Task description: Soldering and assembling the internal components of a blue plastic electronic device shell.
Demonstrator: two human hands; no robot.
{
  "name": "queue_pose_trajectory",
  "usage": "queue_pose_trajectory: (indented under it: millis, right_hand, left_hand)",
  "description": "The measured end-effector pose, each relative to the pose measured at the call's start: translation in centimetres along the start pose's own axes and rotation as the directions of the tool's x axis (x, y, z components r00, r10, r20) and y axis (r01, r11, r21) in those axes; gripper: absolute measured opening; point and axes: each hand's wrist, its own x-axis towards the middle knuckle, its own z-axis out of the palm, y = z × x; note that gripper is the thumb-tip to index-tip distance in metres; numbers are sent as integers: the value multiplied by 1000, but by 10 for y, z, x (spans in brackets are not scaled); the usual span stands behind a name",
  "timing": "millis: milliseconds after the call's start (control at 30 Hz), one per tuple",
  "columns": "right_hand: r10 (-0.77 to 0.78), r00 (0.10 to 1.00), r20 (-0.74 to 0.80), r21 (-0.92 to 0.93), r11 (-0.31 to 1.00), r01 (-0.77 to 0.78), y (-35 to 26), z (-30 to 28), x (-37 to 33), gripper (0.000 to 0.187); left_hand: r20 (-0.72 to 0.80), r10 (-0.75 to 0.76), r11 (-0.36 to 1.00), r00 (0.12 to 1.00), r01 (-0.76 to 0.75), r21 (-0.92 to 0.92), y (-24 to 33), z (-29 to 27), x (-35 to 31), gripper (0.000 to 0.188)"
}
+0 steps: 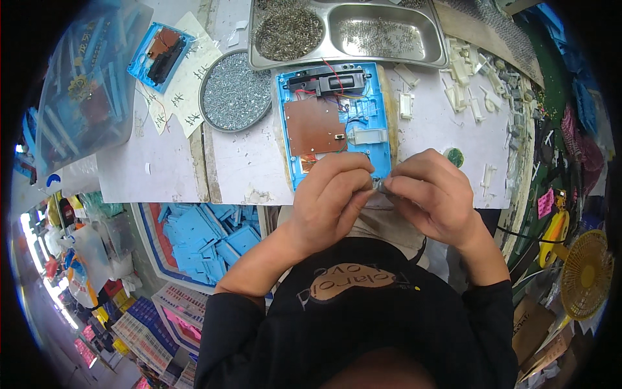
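Observation:
A blue plastic casing [383,107] lies open on the worktable in front of me. Inside it are a brown circuit board [315,126], a black module [330,82] along the far edge, thin wires and a white plastic piece [370,136] on the right. Both hands meet at the casing's near edge. My left hand [332,198] is closed, thumb and fingers pinched together. Opposite it, my right hand [433,194] pinches too. Between the fingertips shows a small greyish piece [379,185], too small and covered to name.
Beyond the casing stands a steel tray [444,55] holding springs and small metal parts. A round dish [203,104] of screws is left of it, near a second blue casing [159,57]. White plastic parts [457,97] lie right. Below the table edge, a bin holds blue panels [201,236].

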Motion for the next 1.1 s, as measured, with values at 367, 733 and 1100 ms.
queue_pose_trajectory:
  millis: [367,733,1100]
  right_hand:
    - [63,997,-45,15,998,-63,9,-1,-7,45]
    - [186,962,-202,-51,978,-200,17,-24,-25,37]
    - [410,896,-171,11,910,-414,49,-16,1,32]
  left_hand:
    - [-95,-293,929,951,259,-266,-11,-9,0,23]
    - [48,-197,900,979,162,404,-34,-22,50,11]
    - [92,-155,927,984,113,356,-36,-3,56,22]
